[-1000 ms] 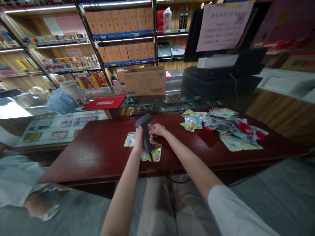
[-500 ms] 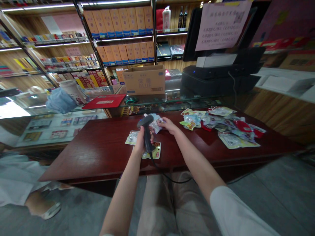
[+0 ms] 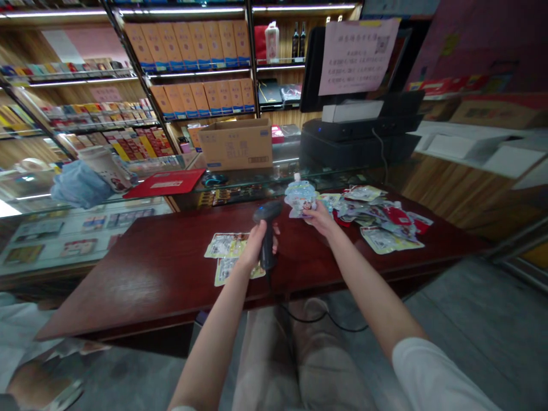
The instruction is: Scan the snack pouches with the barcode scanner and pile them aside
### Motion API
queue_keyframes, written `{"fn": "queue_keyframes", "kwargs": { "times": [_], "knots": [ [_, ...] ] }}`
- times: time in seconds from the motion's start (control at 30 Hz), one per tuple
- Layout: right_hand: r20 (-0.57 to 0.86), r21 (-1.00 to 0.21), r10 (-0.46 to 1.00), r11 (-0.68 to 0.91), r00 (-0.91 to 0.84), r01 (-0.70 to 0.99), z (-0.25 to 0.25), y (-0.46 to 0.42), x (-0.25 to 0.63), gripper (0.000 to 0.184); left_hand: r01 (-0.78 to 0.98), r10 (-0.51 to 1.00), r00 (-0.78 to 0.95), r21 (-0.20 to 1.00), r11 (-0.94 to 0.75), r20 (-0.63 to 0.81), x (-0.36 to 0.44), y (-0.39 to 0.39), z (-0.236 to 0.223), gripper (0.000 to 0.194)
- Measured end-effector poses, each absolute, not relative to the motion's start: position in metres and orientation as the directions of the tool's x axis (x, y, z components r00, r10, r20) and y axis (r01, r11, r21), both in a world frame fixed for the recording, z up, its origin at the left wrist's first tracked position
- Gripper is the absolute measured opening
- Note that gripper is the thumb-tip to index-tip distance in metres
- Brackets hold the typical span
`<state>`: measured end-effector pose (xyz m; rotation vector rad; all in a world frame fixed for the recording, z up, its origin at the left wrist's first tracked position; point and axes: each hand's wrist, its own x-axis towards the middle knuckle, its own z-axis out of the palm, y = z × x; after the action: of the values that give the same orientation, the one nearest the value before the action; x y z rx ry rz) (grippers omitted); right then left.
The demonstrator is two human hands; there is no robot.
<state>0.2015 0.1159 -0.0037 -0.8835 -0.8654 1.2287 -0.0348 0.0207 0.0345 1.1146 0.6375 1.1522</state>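
Observation:
My left hand [image 3: 257,241] is wrapped round the handle of a black barcode scanner [image 3: 268,228], whose head tilts toward the right. A pale blue spouted pouch [image 3: 300,195] with a white cap is held upright by its lower edge in my right hand [image 3: 319,218]. Two flat packets, a farther packet [image 3: 223,244] and a nearer packet [image 3: 223,270], lie on the dark red table [image 3: 162,251] beside and partly under my left hand. Just right of my right hand is a loose pile of packets [image 3: 385,217], some overlapping.
A glass counter [image 3: 240,181] runs behind the table, bearing a red folder [image 3: 165,182], a cardboard box [image 3: 237,145] and a monitor [image 3: 311,68]. The scanner's cable [image 3: 299,319] hangs over the table's front edge. A person's foot [image 3: 64,394] shows at lower left.
My right hand has lifted the pouch away from the scanner, up and to the right. The scanner has turned slightly and shifted right, uncovering more of the two packets. The camera view has shifted.

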Motion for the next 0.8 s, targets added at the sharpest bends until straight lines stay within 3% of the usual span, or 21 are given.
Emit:
{"fn": "queue_keyframes", "kwargs": {
  "times": [0.27,0.6,0.8],
  "knots": [
    [0.083,-0.877,0.976,0.167,0.201,-0.450,-0.012,0.120,0.217,0.040,-0.341,0.895,0.439,0.936,0.084,0.080,0.018,0.019,0.019,0.077],
    [0.032,-0.861,0.983,0.120,0.183,-0.495,-0.014,0.117,0.218,0.043,-0.412,0.946,0.312,0.909,0.056,0.083,0.012,0.016,0.018,0.071],
    [0.016,-0.872,0.977,0.118,0.214,-0.475,-0.013,0.113,0.216,0.041,-0.419,0.934,0.341,0.907,0.047,0.109,0.012,0.014,0.014,0.074]
  ]
}}
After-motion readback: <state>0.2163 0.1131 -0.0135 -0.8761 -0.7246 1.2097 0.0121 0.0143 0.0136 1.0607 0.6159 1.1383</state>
